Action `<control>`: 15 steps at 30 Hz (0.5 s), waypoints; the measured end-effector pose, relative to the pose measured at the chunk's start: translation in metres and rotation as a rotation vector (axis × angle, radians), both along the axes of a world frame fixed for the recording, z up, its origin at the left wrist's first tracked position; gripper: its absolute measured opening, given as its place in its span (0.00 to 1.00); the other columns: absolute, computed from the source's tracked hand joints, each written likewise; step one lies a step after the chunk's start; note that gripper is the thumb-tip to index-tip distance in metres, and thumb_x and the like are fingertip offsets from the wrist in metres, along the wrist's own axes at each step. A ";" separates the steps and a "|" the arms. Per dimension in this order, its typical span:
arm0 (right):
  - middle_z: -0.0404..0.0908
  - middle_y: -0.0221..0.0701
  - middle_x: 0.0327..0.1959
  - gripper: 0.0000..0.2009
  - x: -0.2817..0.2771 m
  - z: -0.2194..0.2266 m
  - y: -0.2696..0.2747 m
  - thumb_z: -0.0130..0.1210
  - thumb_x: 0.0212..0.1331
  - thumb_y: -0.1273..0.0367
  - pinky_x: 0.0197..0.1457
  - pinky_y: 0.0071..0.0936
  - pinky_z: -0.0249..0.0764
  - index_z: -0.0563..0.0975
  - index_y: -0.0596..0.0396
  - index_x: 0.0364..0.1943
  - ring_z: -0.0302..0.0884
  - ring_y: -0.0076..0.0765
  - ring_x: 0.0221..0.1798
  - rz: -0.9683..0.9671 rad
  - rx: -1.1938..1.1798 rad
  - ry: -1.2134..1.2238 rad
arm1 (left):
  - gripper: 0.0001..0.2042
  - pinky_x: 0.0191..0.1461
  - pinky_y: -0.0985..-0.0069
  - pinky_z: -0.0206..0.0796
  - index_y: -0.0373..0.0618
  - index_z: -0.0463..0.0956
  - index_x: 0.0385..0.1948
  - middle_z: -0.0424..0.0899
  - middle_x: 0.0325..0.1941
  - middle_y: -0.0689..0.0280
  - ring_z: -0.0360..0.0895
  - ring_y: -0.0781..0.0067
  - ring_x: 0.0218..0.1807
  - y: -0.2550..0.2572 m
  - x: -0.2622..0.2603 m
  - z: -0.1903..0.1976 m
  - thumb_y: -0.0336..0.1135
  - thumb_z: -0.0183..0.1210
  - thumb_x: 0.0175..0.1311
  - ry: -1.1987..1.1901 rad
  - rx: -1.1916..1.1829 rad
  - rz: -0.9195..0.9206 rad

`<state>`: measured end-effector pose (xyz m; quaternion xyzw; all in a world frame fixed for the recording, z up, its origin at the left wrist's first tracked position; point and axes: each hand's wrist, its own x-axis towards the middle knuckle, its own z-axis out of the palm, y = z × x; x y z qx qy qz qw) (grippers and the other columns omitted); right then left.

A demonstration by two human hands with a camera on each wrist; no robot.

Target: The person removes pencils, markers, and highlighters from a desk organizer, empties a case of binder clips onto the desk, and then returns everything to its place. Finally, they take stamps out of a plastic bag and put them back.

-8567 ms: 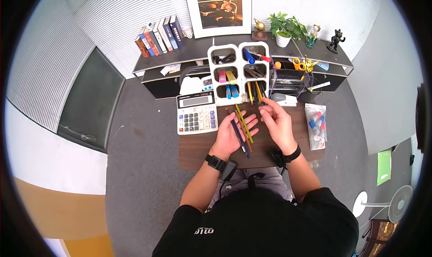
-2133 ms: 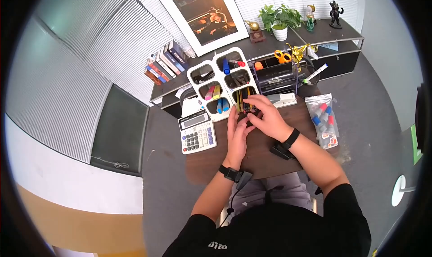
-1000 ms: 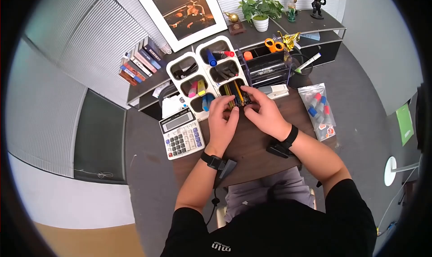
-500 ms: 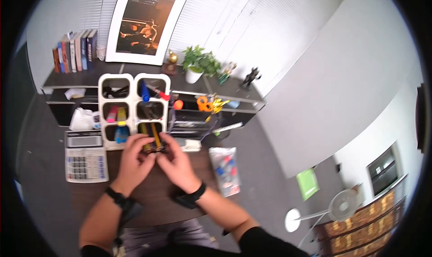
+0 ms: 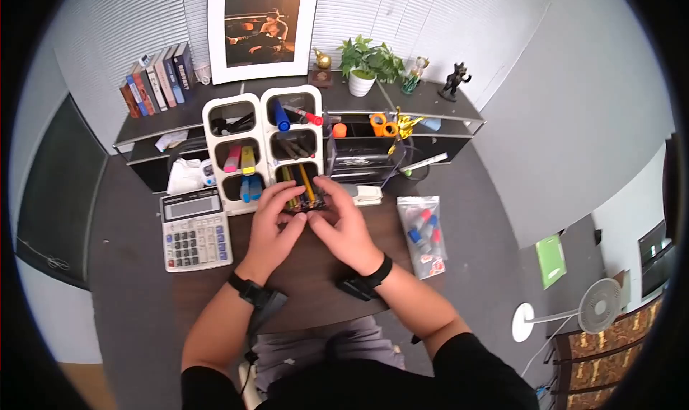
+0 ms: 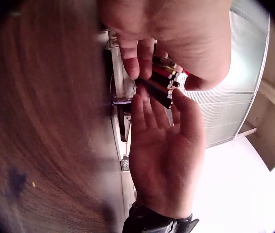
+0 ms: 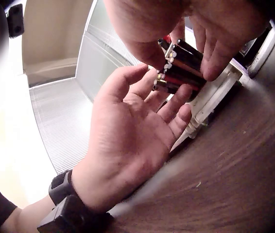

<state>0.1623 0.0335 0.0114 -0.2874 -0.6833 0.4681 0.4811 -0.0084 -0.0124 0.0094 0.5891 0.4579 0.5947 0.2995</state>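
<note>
Several pencils stand bunched in the front right compartment of the white organizer, tips leaning away from the person. The left hand curls its fingers round the bundle's left side, and the right hand cups the other side, thumbs nearly meeting at the front. From the left wrist, pencil ends show between the near left hand and the right hand. The right wrist view shows the ends between both hands' fingers; their lower contact with the organizer is partly hidden.
A calculator lies left of the organizer. To its right are a white stapler and a zip bag of markers. Behind stand a low shelf, books and a potted plant.
Pencils that lay across the open left palm are now in the bundle at the organizer, with both hands round it. Lately the hands have barely moved there; the head view has swung.
</note>
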 end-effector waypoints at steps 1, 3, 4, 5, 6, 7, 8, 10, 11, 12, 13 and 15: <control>0.67 0.38 0.73 0.31 0.000 -0.001 0.000 0.63 0.63 0.78 0.59 0.28 0.84 0.69 0.54 0.72 0.74 0.32 0.63 -0.011 0.010 -0.008 | 0.22 0.51 0.79 0.78 0.45 0.79 0.62 0.70 0.70 0.61 0.78 0.72 0.60 0.000 0.000 -0.001 0.23 0.62 0.65 0.002 -0.004 -0.003; 0.68 0.37 0.72 0.30 0.000 -0.002 -0.001 0.62 0.64 0.77 0.60 0.29 0.83 0.69 0.54 0.71 0.75 0.32 0.65 0.042 -0.051 0.066 | 0.22 0.51 0.79 0.79 0.45 0.79 0.62 0.70 0.71 0.60 0.79 0.72 0.58 0.001 0.001 -0.002 0.24 0.64 0.66 0.077 0.031 0.019; 0.69 0.37 0.71 0.29 0.000 -0.005 0.000 0.62 0.65 0.77 0.59 0.29 0.83 0.69 0.55 0.71 0.76 0.32 0.65 0.033 -0.026 0.042 | 0.21 0.51 0.79 0.79 0.45 0.79 0.62 0.70 0.71 0.60 0.80 0.72 0.58 0.001 0.001 -0.001 0.25 0.64 0.67 0.096 0.018 0.016; 0.71 0.37 0.70 0.29 0.001 -0.009 0.001 0.62 0.65 0.76 0.59 0.29 0.82 0.69 0.55 0.71 0.76 0.31 0.65 0.028 -0.002 0.029 | 0.21 0.51 0.77 0.79 0.45 0.78 0.63 0.70 0.71 0.59 0.80 0.71 0.58 0.001 0.001 0.001 0.26 0.64 0.67 0.141 0.027 0.022; 0.72 0.37 0.69 0.29 0.002 -0.010 0.003 0.62 0.65 0.76 0.59 0.29 0.82 0.69 0.55 0.71 0.77 0.31 0.64 0.013 0.011 0.002 | 0.21 0.64 0.69 0.74 0.44 0.79 0.63 0.71 0.71 0.58 0.72 0.62 0.71 -0.003 0.004 0.006 0.29 0.63 0.68 0.074 -0.048 0.003; 0.73 0.37 0.68 0.28 0.002 -0.012 0.004 0.62 0.65 0.76 0.59 0.29 0.81 0.69 0.55 0.71 0.78 0.31 0.63 -0.002 0.020 -0.016 | 0.21 0.68 0.66 0.71 0.44 0.78 0.64 0.72 0.71 0.56 0.71 0.59 0.72 -0.003 0.005 0.008 0.31 0.63 0.68 0.143 -0.027 0.018; 0.74 0.36 0.68 0.29 0.001 -0.014 0.006 0.61 0.65 0.76 0.58 0.29 0.81 0.69 0.55 0.71 0.78 0.30 0.63 0.015 -0.009 0.033 | 0.22 0.69 0.65 0.70 0.44 0.77 0.64 0.73 0.71 0.55 0.70 0.58 0.73 -0.003 0.004 0.008 0.31 0.63 0.69 0.159 -0.029 0.011; 0.74 0.36 0.68 0.30 0.000 -0.017 0.005 0.61 0.65 0.78 0.58 0.28 0.81 0.68 0.55 0.72 0.78 0.31 0.63 0.049 -0.067 0.100 | 0.23 0.62 0.70 0.75 0.45 0.75 0.66 0.68 0.75 0.57 0.72 0.61 0.71 -0.001 0.003 0.001 0.29 0.62 0.69 0.212 -0.013 0.003; 0.73 0.36 0.68 0.30 0.001 -0.017 0.006 0.60 0.65 0.79 0.59 0.28 0.81 0.68 0.54 0.72 0.78 0.31 0.64 0.055 -0.093 0.119 | 0.24 0.55 0.75 0.80 0.45 0.74 0.67 0.65 0.77 0.58 0.74 0.64 0.68 0.002 0.000 -0.006 0.27 0.61 0.69 0.224 0.013 -0.007; 0.73 0.36 0.69 0.31 -0.001 -0.019 0.007 0.60 0.65 0.80 0.59 0.28 0.81 0.68 0.54 0.73 0.78 0.31 0.65 0.062 -0.103 0.149 | 0.24 0.64 0.71 0.72 0.45 0.74 0.68 0.65 0.77 0.57 0.68 0.61 0.73 0.003 -0.002 -0.006 0.27 0.61 0.69 0.175 -0.026 -0.028; 0.72 0.36 0.70 0.31 -0.002 -0.021 0.007 0.59 0.64 0.80 0.59 0.28 0.81 0.68 0.54 0.73 0.77 0.31 0.65 0.063 -0.113 0.174 | 0.25 0.73 0.66 0.64 0.45 0.74 0.69 0.65 0.78 0.56 0.63 0.59 0.79 0.001 0.000 -0.005 0.27 0.60 0.69 0.120 -0.063 -0.053; 0.69 0.37 0.73 0.31 -0.004 -0.026 0.007 0.58 0.63 0.81 0.59 0.28 0.81 0.68 0.53 0.73 0.76 0.33 0.67 0.026 -0.102 0.174 | 0.26 0.78 0.67 0.57 0.44 0.72 0.71 0.63 0.80 0.56 0.59 0.59 0.81 0.003 -0.004 -0.008 0.25 0.58 0.69 0.151 -0.038 -0.074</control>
